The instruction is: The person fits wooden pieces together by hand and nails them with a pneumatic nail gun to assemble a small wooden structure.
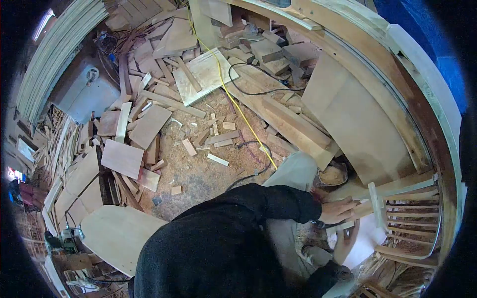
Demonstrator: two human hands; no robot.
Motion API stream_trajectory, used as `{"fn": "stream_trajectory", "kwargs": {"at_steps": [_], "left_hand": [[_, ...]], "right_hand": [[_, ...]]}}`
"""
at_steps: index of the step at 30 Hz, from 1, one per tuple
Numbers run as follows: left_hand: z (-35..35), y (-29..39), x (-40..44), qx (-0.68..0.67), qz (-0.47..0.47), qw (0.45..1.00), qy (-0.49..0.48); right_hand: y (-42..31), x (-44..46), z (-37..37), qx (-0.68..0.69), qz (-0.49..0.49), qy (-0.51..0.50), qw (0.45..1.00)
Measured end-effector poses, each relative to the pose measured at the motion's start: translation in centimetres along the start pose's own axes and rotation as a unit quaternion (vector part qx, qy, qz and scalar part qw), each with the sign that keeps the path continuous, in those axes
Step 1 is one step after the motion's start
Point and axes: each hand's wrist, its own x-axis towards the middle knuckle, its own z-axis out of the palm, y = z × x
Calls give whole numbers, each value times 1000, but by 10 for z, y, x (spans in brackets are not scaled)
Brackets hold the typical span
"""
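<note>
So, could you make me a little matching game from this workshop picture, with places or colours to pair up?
Things:
1. slatted wooden frame
2. long, fairly straight cord
3. sleeve
4. board with a rounded end

Places or colours:
A. black
B. at the picture's lower left
C. yellow
D. to the right of both hands in the picture

Pairs: 1-D, 2-C, 3-A, 4-B

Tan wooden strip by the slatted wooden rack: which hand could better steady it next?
Probably the left hand: it lies right by the strip's near end. The right hand sits farther off, beside the bright white sheet.
</note>
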Motion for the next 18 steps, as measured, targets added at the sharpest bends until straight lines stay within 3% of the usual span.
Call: {"fn": "stream_trajectory", "kwargs": {"at_steps": [2, 5, 6, 7, 8, 10, 11, 12, 13, 15, 16, 17, 18], "left_hand": [[-14, 19, -2, -31, -23, 999, -22], [-20, 27, -3, -49, 13, 999, -19], [-19, 24, -5, -19, 85, 996, -8], [-22, 22, -4, 14, 156, 988, 5], [-31, 24, -2, 22, 160, 987, 13], [-48, 36, -2, -100, 152, 983, -2], [-51, 32, -2, -63, 128, 990, 20], [-54, 27, -3, -62, 127, 990, 28], [-55, 20, -4, -16, 97, 995, 25], [-46, -3, -6, 44, 43, 998, 27], [-48, -1, -8, 47, 36, 997, 45], [-54, 3, -13, 83, 18, 996, -20], [-58, 5, -16, 115, -2, 989, -88]], "right_hand": [[9, 1, 9, -65, -32, 29, 997], [2, -2, 5, -28, -11, 70, 997], [-3, -5, 1, -42, 5, 84, 996], [-8, -9, -4, -46, -10, 131, 990], [-12, -13, -11, -49, -30, 176, 983], [-1, -14, -61, -132, -134, 274, 943], [-80, -8, -38, -126, -244, 295, 915], [-112, -9, -63, -212, -257, 331, 883], [-132, -3, -100, -298, -267, 364, 841], [-131, 39, -242, -375, -411, 353, 752], [-238, 54, -140, -510, -567, 330, 557], [-287, 56, -85, -304, -353, 377, 800], [-297, 81, -104, -284, -382, 333, 814]]}}
